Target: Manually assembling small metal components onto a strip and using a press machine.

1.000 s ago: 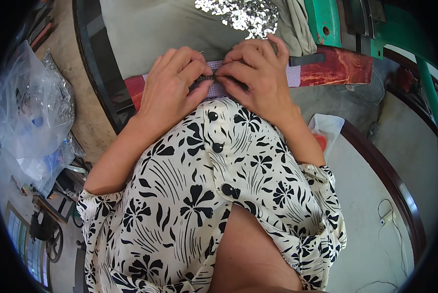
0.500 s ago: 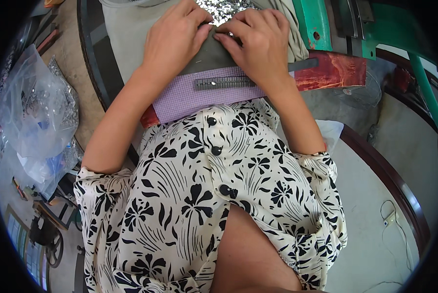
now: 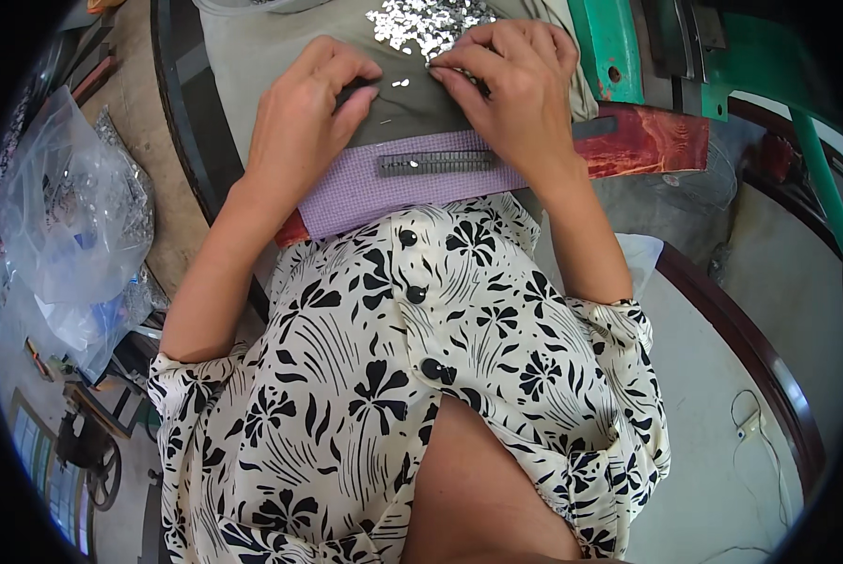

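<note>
A heap of small shiny metal pieces [image 3: 417, 23] lies on a grey-green cloth [image 3: 252, 56] at the far side. My right hand [image 3: 525, 89] is at the heap's near right edge, thumb and forefinger pinched together by a tiny silver piece. To the left of the heap my left hand [image 3: 299, 117] hovers low over the cloth, fingers curled, thumb and forefinger apart with nothing seen between them. A few loose pieces [image 3: 401, 83] lie between the hands. Nearer me, a dark grey slotted bar [image 3: 449, 162] rests on a purple checked cloth [image 3: 346, 193], with one silver bit on its left part.
A green metal machine frame [image 3: 609, 52] stands at the right beside a red patterned sheet [image 3: 642, 139]. Clear plastic bags [image 3: 73, 216] holding shiny bits are on the left. A clear container's rim [image 3: 243, 6] shows at the top left of the cloth.
My hands have moved apart: the left drew back left and nearer me, the right shifted slightly right. Loose pieces between them now show, along with more of the heap.
</note>
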Motion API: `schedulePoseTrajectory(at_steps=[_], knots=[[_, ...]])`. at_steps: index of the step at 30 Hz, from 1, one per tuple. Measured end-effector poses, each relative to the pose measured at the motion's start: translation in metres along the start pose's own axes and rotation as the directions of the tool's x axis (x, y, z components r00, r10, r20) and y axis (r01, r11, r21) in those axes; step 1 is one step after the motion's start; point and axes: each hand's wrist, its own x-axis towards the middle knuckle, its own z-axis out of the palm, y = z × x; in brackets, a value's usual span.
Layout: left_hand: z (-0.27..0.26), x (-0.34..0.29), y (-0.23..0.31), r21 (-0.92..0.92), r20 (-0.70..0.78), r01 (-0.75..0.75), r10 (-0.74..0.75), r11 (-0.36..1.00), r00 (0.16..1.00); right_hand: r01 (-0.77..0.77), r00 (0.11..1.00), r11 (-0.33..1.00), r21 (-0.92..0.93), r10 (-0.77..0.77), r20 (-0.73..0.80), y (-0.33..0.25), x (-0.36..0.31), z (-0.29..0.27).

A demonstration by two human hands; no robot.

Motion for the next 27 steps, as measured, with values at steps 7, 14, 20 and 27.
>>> schedulePoseTrajectory(at_steps=[7,14,20,27], knots=[[0.002,0.001,0.000,-0.003,-0.010,-0.042,0.042,0.999,0.999,0.060,0.998,0.998,0.030,-0.061,0.009,-0.005,0.007,0.005],[0.007,0.008,-0.004,0.010,0.026,0.003,-0.003,1.000,1.000,0.082,0.996,0.992,0.098,-0.085,0.030,-0.012,0.007,0.016],[-0.001,0.012,-0.011,-0.112,0.069,0.116,-0.109,0.987,0.992,0.100,0.993,0.994,0.037,-0.102,0.056,-0.009,0.005,0.009],[-0.007,0.010,-0.011,-0.165,0.064,0.028,-0.017,0.986,0.998,0.488,0.775,0.864,-0.125,-0.494,-0.394,0.012,0.020,0.028]])
